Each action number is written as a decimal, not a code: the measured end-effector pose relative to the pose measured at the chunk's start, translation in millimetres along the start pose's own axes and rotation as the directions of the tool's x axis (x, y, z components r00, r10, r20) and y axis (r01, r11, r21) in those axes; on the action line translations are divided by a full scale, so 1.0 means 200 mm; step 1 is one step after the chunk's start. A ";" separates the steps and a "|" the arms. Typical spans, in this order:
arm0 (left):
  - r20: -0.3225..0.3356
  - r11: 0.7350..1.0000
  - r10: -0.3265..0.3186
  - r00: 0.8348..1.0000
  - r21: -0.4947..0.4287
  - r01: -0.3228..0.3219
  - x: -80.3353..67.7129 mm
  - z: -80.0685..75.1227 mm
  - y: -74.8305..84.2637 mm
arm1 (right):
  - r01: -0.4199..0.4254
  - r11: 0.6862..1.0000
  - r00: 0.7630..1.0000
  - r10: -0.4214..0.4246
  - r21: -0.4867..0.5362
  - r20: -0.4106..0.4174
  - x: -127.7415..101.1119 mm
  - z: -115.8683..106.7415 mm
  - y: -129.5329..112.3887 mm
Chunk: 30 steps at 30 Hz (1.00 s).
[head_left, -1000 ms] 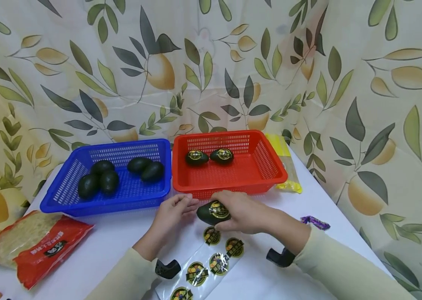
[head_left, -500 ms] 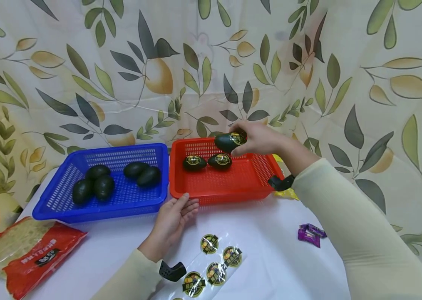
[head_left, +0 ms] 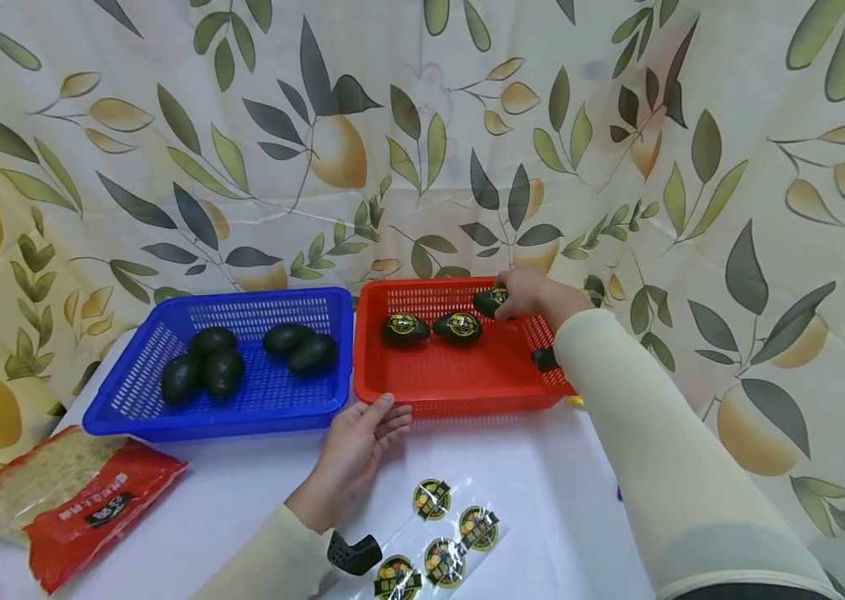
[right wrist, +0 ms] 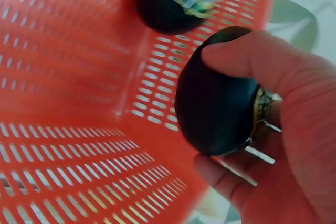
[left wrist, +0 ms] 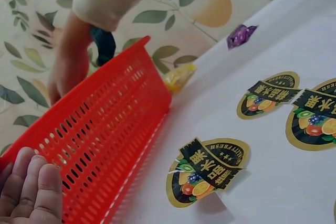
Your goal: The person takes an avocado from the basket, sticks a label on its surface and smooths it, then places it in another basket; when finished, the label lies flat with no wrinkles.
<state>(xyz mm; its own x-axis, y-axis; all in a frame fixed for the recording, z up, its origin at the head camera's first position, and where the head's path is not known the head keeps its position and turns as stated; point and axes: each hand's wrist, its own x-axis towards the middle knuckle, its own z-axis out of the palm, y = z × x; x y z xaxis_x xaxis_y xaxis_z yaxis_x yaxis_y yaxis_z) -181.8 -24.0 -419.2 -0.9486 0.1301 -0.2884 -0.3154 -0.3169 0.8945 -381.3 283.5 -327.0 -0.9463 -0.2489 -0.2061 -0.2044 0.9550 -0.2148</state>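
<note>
Right hand (head_left: 538,293) clamps a stickered avocado (right wrist: 212,103) — released too high, it might roll into the neighbouring avocados (head_left: 457,328); left hand (head_left: 353,450), uncurled, is at the red basket (head_left: 467,407).

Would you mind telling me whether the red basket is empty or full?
Neither: the red basket holds two stickered avocados, with much bare floor showing in front; the right hand grips a third avocado.

I count one red basket (head_left: 441,372), three avocados (head_left: 457,328) in or over it; left of it, one blue basket (head_left: 220,428) with five, one bag (head_left: 81,500); in front, four visible stickers (head_left: 432,500).
</note>
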 end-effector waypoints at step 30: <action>0.031 0.999 0.007 1.000 0.054 -0.008 0.01 -0.03 0.01 | 0.039 0.990 0.999 -0.035 -0.134 0.030 -0.03 0.03 -0.21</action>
<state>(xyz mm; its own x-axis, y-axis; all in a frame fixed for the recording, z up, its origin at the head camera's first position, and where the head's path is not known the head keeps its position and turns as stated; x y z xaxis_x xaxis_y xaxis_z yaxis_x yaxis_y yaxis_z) -184.3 -30.6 -421.0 -0.9495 0.1565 -0.2718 -0.3057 -0.2671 0.9139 -364.9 244.6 -322.6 -0.9308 -0.2870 -0.2266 -0.2728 0.9576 -0.0924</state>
